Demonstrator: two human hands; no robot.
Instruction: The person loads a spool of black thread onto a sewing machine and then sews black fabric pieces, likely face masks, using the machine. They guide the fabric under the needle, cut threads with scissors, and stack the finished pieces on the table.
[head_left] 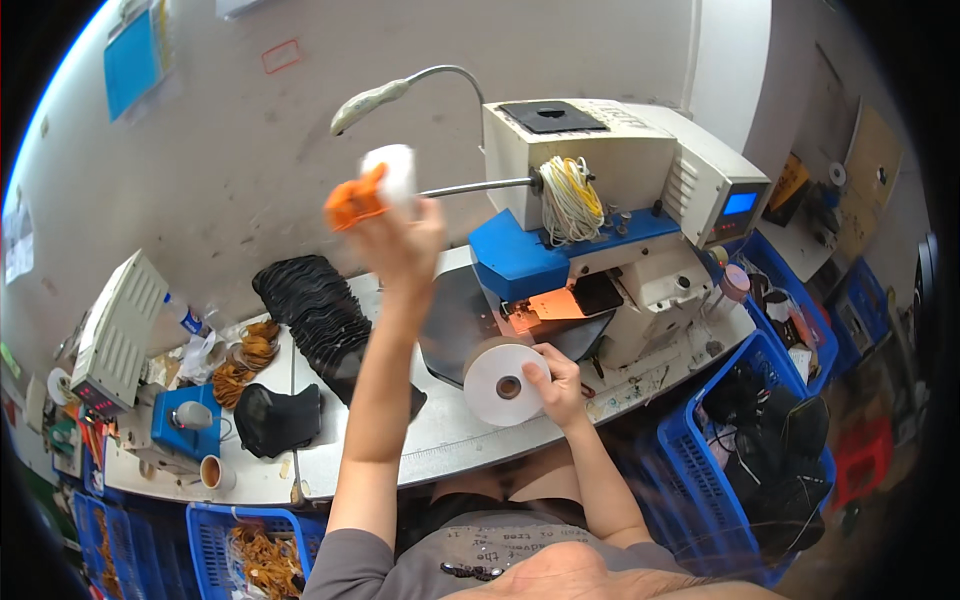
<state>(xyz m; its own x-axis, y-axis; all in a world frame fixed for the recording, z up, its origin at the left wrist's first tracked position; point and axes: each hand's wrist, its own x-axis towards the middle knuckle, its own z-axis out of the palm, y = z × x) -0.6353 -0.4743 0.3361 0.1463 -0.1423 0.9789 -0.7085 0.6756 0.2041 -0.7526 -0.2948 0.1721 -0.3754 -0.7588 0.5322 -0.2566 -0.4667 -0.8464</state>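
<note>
My left hand [395, 240] is raised beside the tip of the machine's metal rod [475, 187], its fingers closed around a white roll [392, 168]. A bunched orange piece [355, 200] sits against the roll at my fingertips; motion blur hides how the two join. Lower down, my right hand [560, 385] grips a wide white-faced reel [490, 388] with a brown hub, thumb on its face and fingers behind. The reel is over the worktable's front part, before the blue and white sewing-type machine [520, 255]. An orange piece [556, 304] lies under the machine's lit head.
A stack of black fabric pieces [315, 310] and a black cup-shaped piece [280, 420] lie left on the worktable [330, 465]. Further left are brown bundles [250, 350] and a paper cup [217, 473]. Blue baskets [690, 470] flank the table. A bent-neck lamp [370, 105] hangs above.
</note>
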